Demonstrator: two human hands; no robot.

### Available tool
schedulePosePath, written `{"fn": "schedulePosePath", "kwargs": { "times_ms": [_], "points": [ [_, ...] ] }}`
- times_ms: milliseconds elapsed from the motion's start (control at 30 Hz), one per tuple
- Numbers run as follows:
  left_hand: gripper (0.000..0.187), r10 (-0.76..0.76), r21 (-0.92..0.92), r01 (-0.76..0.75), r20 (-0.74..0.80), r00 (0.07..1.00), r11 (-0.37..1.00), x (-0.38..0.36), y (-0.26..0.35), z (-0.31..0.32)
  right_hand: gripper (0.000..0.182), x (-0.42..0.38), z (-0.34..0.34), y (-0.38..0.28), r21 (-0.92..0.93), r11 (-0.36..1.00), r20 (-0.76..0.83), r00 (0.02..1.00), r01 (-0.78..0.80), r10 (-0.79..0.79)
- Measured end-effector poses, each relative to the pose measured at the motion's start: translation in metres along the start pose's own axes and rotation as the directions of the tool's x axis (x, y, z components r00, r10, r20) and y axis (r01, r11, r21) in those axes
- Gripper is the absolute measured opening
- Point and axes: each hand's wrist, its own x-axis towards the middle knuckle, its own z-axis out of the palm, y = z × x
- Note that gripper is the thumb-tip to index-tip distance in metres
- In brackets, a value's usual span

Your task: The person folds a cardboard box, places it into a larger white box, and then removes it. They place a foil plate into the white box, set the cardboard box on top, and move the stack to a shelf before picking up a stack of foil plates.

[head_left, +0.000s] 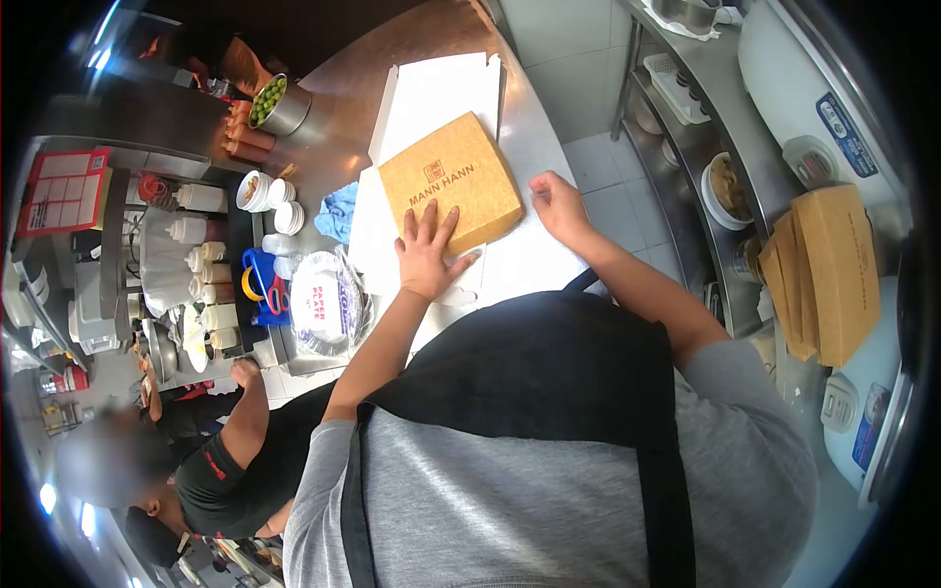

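A closed brown cardboard box (475, 176) printed "MANN HANN" lies on white sheets at the end of the counter. My left hand (428, 253) rests on its near left part, fingers spread flat over the lid. Just past the box's right side, my right hand (557, 208) is curled into a loose fist, with no object showing in it. Under the box, a white sheet (431, 103) with a folded edge reaches toward the far side. A wrapped pack of paper plates (323, 304) sits left of my left forearm.
A blue cloth (336, 212), stacked white cups (253, 190) and a metal pot of green fruit (282, 103) stand on the counter at left. Several folded brown boxes (833, 274) lean by the right shelf (720, 108). A co-worker (240, 456) stands at lower left.
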Motion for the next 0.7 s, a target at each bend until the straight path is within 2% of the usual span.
{"fn": "schedulePosePath", "kwargs": {
  "times_ms": [33,133,167,233,333,467,533,700],
  "points": [
    [0.086,-0.004,-0.011,0.004,0.003,1.000,1.000,0.001,-0.001,-0.001,0.030,0.001,-0.001,-0.009,-0.053,0.999,-0.016,1.000,0.007,-0.007],
    [0.086,-0.036,-0.119,0.031,-0.034,0.999,0.992,0.002,-0.002,-0.005,0.049,0.008,0.004,-0.024,-0.104,0.966,0.200,0.947,-0.236,0.253],
    [0.085,-0.049,-0.119,0.044,-0.038,0.998,0.992,0.001,-0.002,-0.003,0.052,0.012,0.004,-0.029,0.012,0.916,0.243,0.890,-0.401,0.386],
    [0.083,-0.074,-0.116,0.068,-0.048,0.996,0.991,0.003,-0.001,0.002,0.057,0.022,0.002,-0.040,0.214,0.695,0.368,0.716,-0.686,0.593],
    [0.081,-0.079,-0.106,0.071,-0.077,0.994,0.992,0.003,0.000,0.006,0.053,0.028,0.002,-0.040,0.178,0.678,0.433,0.676,-0.713,0.597],
    [0.082,-0.070,-0.123,0.059,-0.092,0.993,0.991,0.003,-0.001,0.007,0.049,0.028,0.000,-0.042,0.238,0.681,0.509,0.686,-0.693,0.520],
    [0.082,-0.069,-0.127,0.056,-0.100,0.993,0.990,0.002,0.000,0.007,0.045,0.028,-0.004,-0.036,0.325,0.648,0.559,0.693,-0.689,0.456],
    [0.080,-0.126,-0.137,0.112,-0.093,0.988,0.984,0.003,0.011,0.010,0.040,0.027,-0.006,-0.023,0.426,0.500,0.650,0.639,-0.754,0.411]
  ]
}}
